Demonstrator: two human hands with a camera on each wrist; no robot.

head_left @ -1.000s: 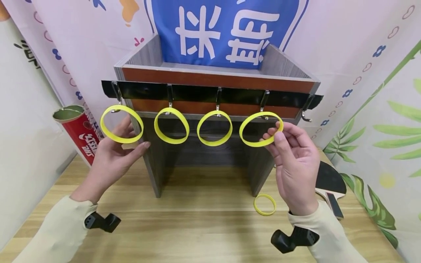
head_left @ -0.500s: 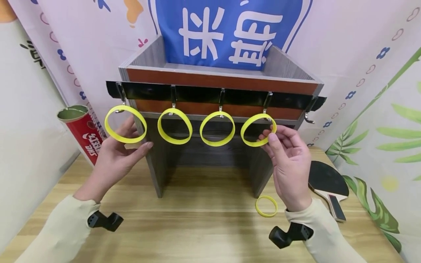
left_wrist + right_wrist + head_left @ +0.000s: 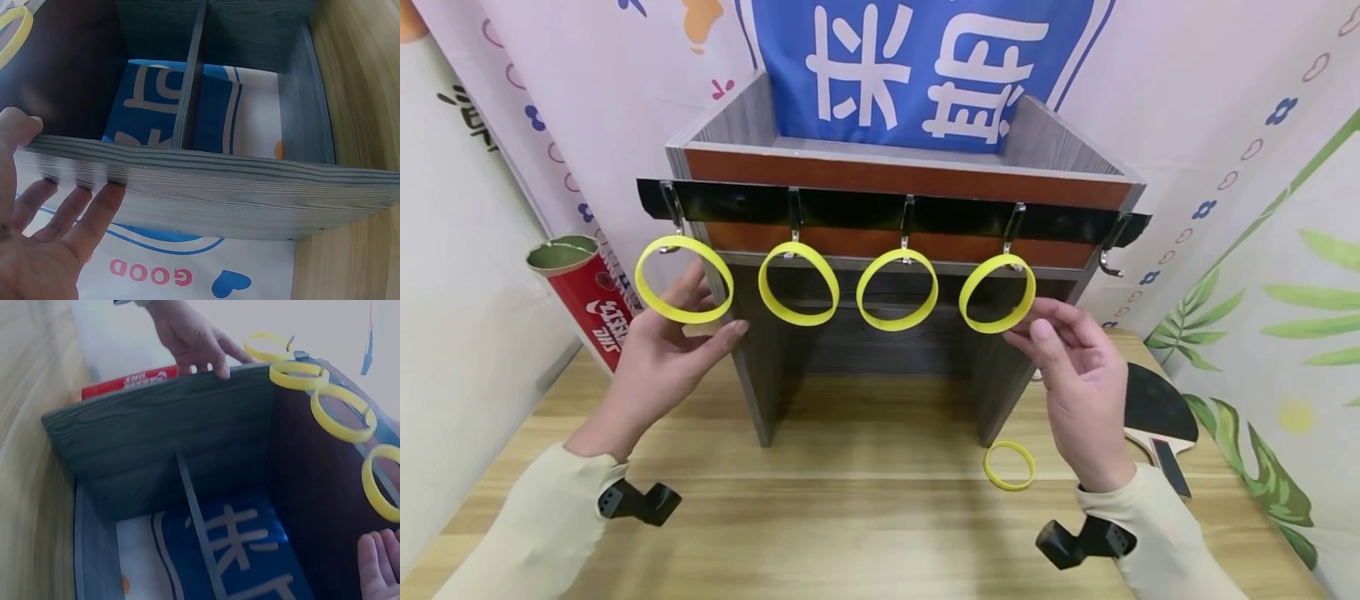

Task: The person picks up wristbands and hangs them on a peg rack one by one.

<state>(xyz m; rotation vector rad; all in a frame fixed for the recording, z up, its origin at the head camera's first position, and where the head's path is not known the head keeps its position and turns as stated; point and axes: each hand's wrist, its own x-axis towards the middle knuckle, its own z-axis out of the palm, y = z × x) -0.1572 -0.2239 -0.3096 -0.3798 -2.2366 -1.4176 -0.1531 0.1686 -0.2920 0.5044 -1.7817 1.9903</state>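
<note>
Four-legged hooks aside, several yellow rings like wristbands hang in a row from a black hook rail [image 3: 850, 212]. My right hand [image 3: 1082, 379] is beside the rightmost hung ring [image 3: 966, 312], fingers loosely bent and holding nothing; its fingertips sit close to the ring's lower right edge. My left hand [image 3: 666, 354] holds the left side panel [image 3: 206, 190] of a grey wooden shelf [image 3: 748, 383], its thumb at the front edge and its fingers along the outer face. Near that hand hangs the leftmost ring [image 3: 643, 287]. Another yellow ring [image 3: 986, 475] lies on the table.
The rail's far-right hook [image 3: 1108, 262] bears no ring. A red can [image 3: 591, 308] stands behind my left hand. A table tennis bat [image 3: 1157, 408] lies at the right on the wooden table [image 3: 850, 533]. A printed cloth [image 3: 1150, 75] hangs behind.
My right hand has let go of the rightmost hung ring and drawn back slightly to the right. That ring now hangs freely on its hook. The left hand stays on the shelf's side.
</note>
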